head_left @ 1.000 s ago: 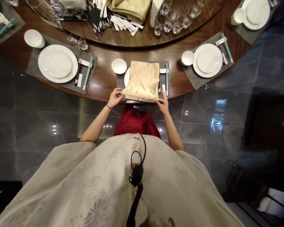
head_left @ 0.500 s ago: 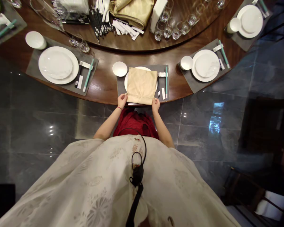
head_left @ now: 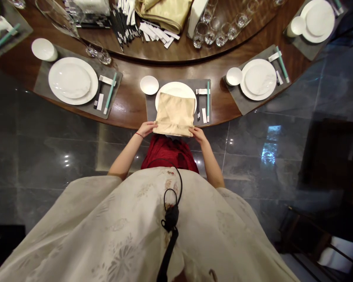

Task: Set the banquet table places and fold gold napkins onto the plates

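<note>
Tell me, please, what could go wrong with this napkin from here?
The napkin lies partly over the plate, held at its near corners by the left hand and right hand. If the grip slackens, it might slide off the table edge to the floor. Its right side is also close to the teal chopsticks, which it could knock out of line.
</note>
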{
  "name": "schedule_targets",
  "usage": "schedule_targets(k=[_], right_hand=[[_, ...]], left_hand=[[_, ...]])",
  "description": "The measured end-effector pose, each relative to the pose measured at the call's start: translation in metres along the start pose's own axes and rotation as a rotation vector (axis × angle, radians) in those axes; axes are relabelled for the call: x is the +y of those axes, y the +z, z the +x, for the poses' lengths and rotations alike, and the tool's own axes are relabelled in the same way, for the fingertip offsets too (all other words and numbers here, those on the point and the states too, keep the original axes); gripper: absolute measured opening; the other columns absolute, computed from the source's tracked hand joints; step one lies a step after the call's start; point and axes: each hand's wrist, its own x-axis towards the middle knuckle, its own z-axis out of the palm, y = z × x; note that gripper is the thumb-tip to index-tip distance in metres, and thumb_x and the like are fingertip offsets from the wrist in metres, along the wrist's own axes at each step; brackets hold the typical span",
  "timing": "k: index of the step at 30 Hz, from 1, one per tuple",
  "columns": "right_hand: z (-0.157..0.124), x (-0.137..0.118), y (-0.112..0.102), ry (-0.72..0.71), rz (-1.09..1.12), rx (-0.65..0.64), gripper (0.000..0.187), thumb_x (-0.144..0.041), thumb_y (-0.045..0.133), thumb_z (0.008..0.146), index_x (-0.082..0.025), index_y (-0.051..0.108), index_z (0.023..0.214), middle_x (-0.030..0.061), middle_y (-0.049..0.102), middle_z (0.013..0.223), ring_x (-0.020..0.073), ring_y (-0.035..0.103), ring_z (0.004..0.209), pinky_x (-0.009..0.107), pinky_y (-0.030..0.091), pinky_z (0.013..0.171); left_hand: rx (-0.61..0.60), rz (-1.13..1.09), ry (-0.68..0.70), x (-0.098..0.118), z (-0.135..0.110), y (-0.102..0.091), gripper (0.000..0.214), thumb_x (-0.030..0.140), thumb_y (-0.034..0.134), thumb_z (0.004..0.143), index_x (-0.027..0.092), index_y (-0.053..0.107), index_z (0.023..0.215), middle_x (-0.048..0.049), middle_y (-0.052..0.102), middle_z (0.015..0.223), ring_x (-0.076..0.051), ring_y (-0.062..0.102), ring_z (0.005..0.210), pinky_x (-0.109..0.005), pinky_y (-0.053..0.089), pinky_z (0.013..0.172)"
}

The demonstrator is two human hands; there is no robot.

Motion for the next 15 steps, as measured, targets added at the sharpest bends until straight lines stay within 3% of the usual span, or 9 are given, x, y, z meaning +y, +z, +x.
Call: schedule_targets(k=[4,7,10,12,15], right_hand=[[-0.008,-0.026,-0.017,-0.409,-0.324,0.107,0.030,-0.047,0.080,0.072,-0.018,0.071,0.070,0.0135,0.062,0.133,0.0281,0.058,0.121,0.042,0.050,0.096],[-0.005,-0.044,-0.018,-0.588,-0.451,0.144,0.028,-0.046,0.075,0.079,-0.020,0.070,0.071,0.0117,0.060,0.137,0.0296,0.046,0.135,0.046,0.044,0.105],[0.002,-0.046,-0.011,-0.613,-0.437,0.215,0.026,-0.046,0.074,0.080,-0.020,0.069,0.076,0.0101,0.070,0.107,0.0277,0.055,0.120,0.044,0.044,0.104],[0.009,-0.037,-0.001,-0.540,-0.379,0.296,0.030,-0.048,0.069,0.082,-0.019,0.067,0.078,0.0072,0.068,0.089,0.0235,0.060,0.099,0.038,0.049,0.094],[0.017,-0.018,0.019,-0.366,-0.289,0.392,0.035,-0.050,0.057,0.087,-0.017,0.064,0.080,0.0031,0.061,0.075,0.0175,0.057,0.078,0.028,0.050,0.075]], left_hand=[[0.020,0.184,0.427,0.028,-0.002,-0.012,0.039,0.035,0.091,0.051,0.014,0.068,0.073,-0.0158,0.069,0.109,-0.027,0.065,0.104,-0.036,0.055,0.083],[0.025,0.248,0.615,0.045,0.008,-0.004,0.032,0.037,0.084,0.062,0.015,0.062,0.070,-0.0160,0.063,0.125,-0.030,0.056,0.123,-0.038,0.051,0.092],[0.038,0.232,0.602,0.046,0.020,0.008,0.023,0.034,0.074,0.072,0.016,0.060,0.071,-0.0091,0.068,0.097,-0.025,0.062,0.107,-0.032,0.051,0.086],[0.092,0.189,0.539,0.035,0.024,0.017,0.018,0.030,0.068,0.075,0.017,0.057,0.070,-0.0020,0.060,0.074,-0.018,0.062,0.083,-0.025,0.049,0.073],[0.220,0.101,0.424,0.012,0.025,0.030,0.019,0.026,0.065,0.076,0.019,0.050,0.068,0.0033,0.048,0.061,-0.010,0.050,0.061,-0.019,0.041,0.057]])
